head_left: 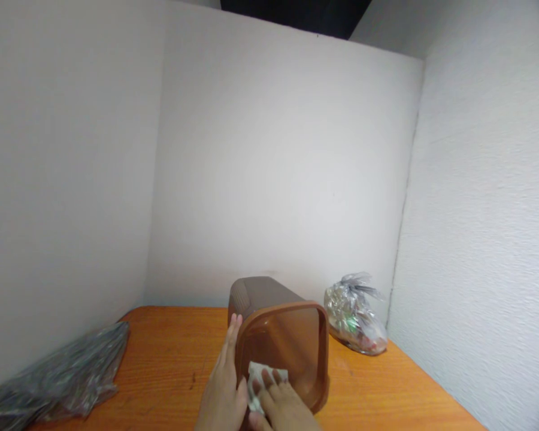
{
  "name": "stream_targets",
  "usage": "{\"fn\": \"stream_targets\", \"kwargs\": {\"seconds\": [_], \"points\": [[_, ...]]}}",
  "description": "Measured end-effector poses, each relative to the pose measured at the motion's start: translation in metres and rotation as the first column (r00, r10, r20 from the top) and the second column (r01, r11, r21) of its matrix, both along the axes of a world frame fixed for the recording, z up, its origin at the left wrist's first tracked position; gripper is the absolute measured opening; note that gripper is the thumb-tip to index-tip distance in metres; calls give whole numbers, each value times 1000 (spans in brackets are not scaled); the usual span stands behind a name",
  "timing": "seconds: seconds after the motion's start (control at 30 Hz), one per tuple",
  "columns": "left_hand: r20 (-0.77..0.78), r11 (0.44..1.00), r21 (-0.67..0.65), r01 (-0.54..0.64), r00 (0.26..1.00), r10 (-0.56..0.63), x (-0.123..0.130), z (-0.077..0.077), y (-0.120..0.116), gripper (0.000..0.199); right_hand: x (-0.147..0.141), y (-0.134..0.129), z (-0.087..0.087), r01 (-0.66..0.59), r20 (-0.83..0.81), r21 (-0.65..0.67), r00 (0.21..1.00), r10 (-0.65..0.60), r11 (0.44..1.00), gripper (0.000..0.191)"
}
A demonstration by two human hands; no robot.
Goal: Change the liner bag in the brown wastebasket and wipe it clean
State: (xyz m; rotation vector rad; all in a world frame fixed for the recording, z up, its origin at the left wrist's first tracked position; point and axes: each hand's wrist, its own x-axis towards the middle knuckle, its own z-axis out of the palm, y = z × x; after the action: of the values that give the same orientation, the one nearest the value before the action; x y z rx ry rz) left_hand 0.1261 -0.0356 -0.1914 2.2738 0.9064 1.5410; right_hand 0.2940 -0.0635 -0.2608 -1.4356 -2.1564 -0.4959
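A brown plastic trash bin (269,302) lies on its side, its open mouth turned towards me. My left hand (224,377) grips the left edge of the bin, fingers stretched along the outside and thumb at the rim. Inside the mouth, my right hand (281,404) presses a white cloth or tissue (254,374) against the lower inner wall. Its fingers lie over the crumpled white piece, which partly hides under them.
The bin rests on an orange wood-grain table (175,341). A knotted clear plastic bag (354,317) with mixed contents sits behind the bin on the right. A dark, folded plastic bag (67,374) lies at the left edge. White walls (287,167) enclose the table.
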Motion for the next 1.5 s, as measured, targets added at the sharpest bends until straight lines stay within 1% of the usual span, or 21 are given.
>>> {"fn": "stream_targets", "kwargs": {"seconds": [0.07,0.13,0.2,0.27,0.33,0.43,0.53,0.6,0.67,0.73,0.83,0.9,0.97,1.07,1.13,1.2,1.27,1.33,1.4,1.47,1.5], "points": [[-11,1000,7,-10,1000,10,0,1,0,90,2,-3,-20,-58,78,14,995,56,998,57],[-29,1000,14,-11,1000,11,0,4,-1,93,7,-5,-32,-96,152,49,984,88,994,59],[-58,1000,19,-4,998,5,-3,12,-1,95,16,-10,-36,-103,204,82,975,85,991,61],[-113,999,33,11,994,-8,-8,26,-2,95,27,-18,-32,-96,235,113,970,67,989,62],[-191,998,53,23,982,-13,-15,47,-5,97,37,-25,-26,-81,253,168,967,36,982,63],[-350,998,66,8,936,16,-22,90,-12,99,40,-30,-20,-105,294,316,956,7,943,58],[-549,998,60,-37,833,64,-19,134,-19,101,22,-24,-24,-150,278,521,961,0,840,37],[-642,998,46,-39,764,60,-12,157,-21,102,6,-18,-31,-160,249,607,968,4,778,24],[-679,1000,25,-7,734,22,-2,171,-20,95,-8,-14,-35,-173,249,603,968,22,779,22],[-671,999,5,33,742,-21,8,175,-17,74,-19,-14,-35,-183,249,516,967,58,837,31],[-611,997,-3,77,789,-63,21,171,-14,37,-30,-21,-24,-198,215,249,966,145,948,55],[-564,995,5,98,822,-78,26,168,-14,32,-35,-26,-14,-190,162,40,970,181,981,63],[-525,993,16,115,846,-90,25,168,-16,31,-38,-29,-7,-163,92,-102,981,173,981,64],[-502,989,29,147,858,-113,11,175,-20,35,-38,-23,-12,-151,48,-142,986,159,978,64],[-507,982,45,182,852,-134,-7,176,-22,47,-36,-15,-26,-164,66,-95,983,170,982,65],[-488,979,88,183,865,-118,-30,167,-22,63,-34,-4,-42,-175,87,-9,981,175,984,65],[-391,988,126,86,920,-31,-56,143,-21,74,-34,4,-53,-162,96,73,983,155,984,60],[-216,997,44,-58,974,66,-78,105,-17,76,-38,8,-52,-130,87,91,989,123,987,56],[-99,987,-115,-116,990,104,-92,64,-13,83,-43,6,-40,-120,71,11,990,119,993,58],[-34,973,-219,-77,997,71,-97,29,-9,87,-50,3,-21,-118,35,-109,992,123,987,62],[-2,968,-248,-41,999,42,-96,16,-8,85,-53,1,-11,-120,13,-159,992,124,980,64]]}}
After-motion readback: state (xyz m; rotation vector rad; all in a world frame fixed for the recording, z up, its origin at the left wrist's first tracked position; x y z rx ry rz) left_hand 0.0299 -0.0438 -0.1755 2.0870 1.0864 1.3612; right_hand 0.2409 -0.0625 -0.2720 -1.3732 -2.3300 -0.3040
